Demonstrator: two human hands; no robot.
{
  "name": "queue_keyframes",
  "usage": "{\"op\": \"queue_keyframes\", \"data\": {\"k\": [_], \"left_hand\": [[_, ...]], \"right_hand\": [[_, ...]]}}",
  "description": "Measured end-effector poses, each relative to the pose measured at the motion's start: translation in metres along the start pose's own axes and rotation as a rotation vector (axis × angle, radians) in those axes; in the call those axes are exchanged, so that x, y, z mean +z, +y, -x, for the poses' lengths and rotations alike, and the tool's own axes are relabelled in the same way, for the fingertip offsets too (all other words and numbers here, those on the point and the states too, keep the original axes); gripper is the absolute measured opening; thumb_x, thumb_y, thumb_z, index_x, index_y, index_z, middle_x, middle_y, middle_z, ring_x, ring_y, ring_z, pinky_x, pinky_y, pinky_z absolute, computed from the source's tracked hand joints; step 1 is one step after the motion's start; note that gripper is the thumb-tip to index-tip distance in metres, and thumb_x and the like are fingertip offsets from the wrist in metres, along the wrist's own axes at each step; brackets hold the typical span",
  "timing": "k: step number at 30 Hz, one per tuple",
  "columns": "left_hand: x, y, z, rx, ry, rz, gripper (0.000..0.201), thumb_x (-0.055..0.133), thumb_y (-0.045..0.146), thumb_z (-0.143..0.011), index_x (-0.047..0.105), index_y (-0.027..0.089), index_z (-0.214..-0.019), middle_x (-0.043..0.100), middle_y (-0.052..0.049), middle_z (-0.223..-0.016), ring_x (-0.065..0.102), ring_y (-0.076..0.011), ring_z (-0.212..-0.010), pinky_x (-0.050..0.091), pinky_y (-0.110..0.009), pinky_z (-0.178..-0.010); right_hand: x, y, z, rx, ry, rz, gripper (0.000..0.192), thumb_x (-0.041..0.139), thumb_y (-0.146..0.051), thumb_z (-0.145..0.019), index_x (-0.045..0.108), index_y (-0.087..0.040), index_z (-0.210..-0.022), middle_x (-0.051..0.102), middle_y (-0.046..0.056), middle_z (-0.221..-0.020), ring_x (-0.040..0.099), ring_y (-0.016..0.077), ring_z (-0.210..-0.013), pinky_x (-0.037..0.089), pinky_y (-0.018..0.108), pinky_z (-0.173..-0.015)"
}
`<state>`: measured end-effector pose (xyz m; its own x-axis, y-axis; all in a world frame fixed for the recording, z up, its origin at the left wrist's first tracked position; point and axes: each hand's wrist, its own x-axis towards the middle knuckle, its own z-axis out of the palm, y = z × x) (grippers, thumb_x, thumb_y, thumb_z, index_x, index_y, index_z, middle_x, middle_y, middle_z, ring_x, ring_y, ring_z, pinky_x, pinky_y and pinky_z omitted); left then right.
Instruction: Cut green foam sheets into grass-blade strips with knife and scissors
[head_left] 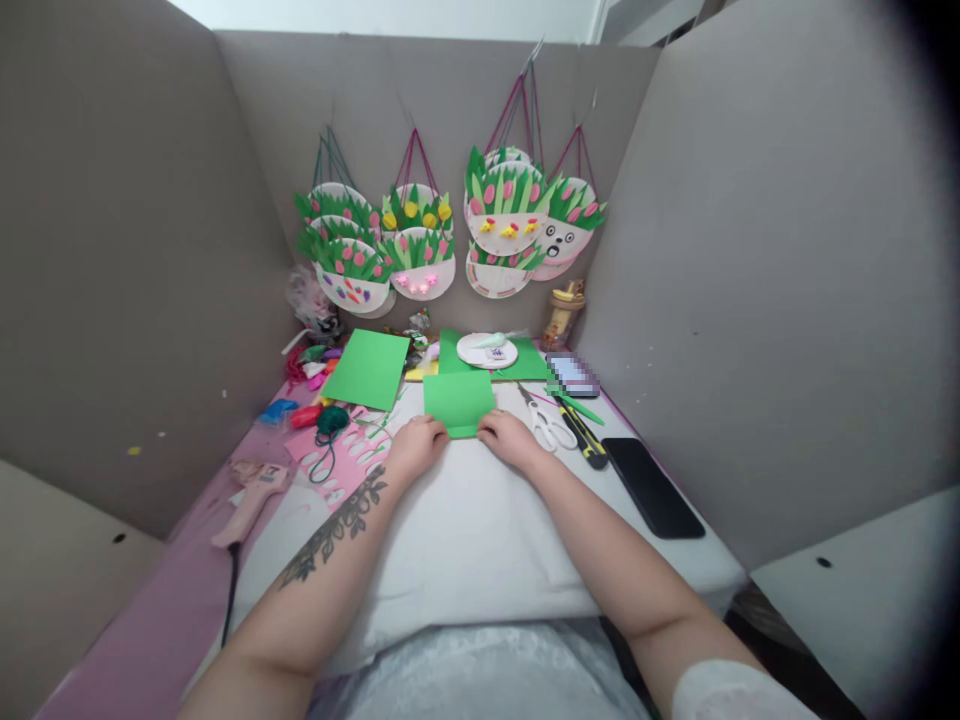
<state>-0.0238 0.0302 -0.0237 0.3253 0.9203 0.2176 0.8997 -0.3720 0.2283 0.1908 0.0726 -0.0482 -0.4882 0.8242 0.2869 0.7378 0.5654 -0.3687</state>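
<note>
A sheet of green paper (457,400) lies in front of me on the white table cover, its near edge folded up in a narrow strip. My left hand (417,445) is closed on the near left corner of that sheet. At the near right corner my right hand (508,438) grips it too, fingers curled in. White-handled scissors (551,425) rest just right of my right hand. Pink paper with oval cut-outs (337,465) lies left of my left hand, beside a ball of dark green yarn (332,420).
Another green sheet (367,368) lies back left; a white paper plate (487,350) sits on green paper behind. A pink glue gun (251,502) is at left. Yellow-black cutters (585,440), a black phone (652,487) and a drink cup (561,315) stand or lie right. Decorated plates (424,280) hang behind.
</note>
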Motion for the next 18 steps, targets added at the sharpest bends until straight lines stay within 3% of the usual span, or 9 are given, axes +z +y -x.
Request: {"op": "queue_keyframes", "data": {"k": [7, 10, 14, 18], "left_hand": [[0.0066, -0.0012, -0.0046, -0.182, 0.043, -0.058, 0.02, 0.049, 0.026, -0.085, 0.067, 0.019, -0.089, 0.062, -0.007, -0.089, 0.056, -0.02, -0.088, 0.042, -0.029, -0.078], [0.0065, -0.0035, -0.0049, -0.093, 0.062, -0.05, 0.023, 0.05, 0.021, -0.084, 0.069, 0.022, -0.096, 0.062, -0.007, -0.096, 0.054, -0.0204, -0.093, 0.041, -0.031, -0.083], [0.0047, -0.0029, -0.0038, 0.128, -0.051, -0.004, 0.03, 0.047, 0.018, -0.086, 0.072, 0.027, -0.101, 0.063, -0.006, -0.099, 0.051, -0.0207, -0.097, 0.038, -0.033, -0.088], [0.0023, 0.0008, -0.0025, 0.124, -0.095, -0.027, 0.032, 0.047, 0.02, -0.087, 0.071, 0.029, -0.105, 0.063, -0.007, -0.098, 0.051, -0.0223, -0.096, 0.038, -0.034, -0.085]], "right_hand": [[0.0052, -0.003, -0.0071, 0.139, 0.033, 0.059, 0.011, 0.055, -0.019, -0.082, 0.065, -0.018, -0.084, 0.062, 0.006, -0.085, 0.052, 0.0183, -0.083, 0.038, 0.027, -0.076], [0.0049, -0.0041, -0.006, 0.109, 0.044, 0.065, 0.015, 0.054, -0.014, -0.082, 0.067, -0.018, -0.087, 0.06, 0.007, -0.089, 0.05, 0.0194, -0.089, 0.038, 0.029, -0.082], [0.0048, -0.0056, -0.0031, -0.083, -0.037, 0.021, 0.031, 0.05, -0.006, -0.083, 0.07, -0.023, -0.1, 0.061, 0.007, -0.099, 0.048, 0.0186, -0.096, 0.037, 0.031, -0.087], [0.0003, -0.0089, -0.002, -0.144, -0.09, 0.049, 0.032, 0.051, -0.008, -0.083, 0.073, -0.025, -0.1, 0.064, 0.006, -0.1, 0.048, 0.0192, -0.097, 0.037, 0.032, -0.087]]}}
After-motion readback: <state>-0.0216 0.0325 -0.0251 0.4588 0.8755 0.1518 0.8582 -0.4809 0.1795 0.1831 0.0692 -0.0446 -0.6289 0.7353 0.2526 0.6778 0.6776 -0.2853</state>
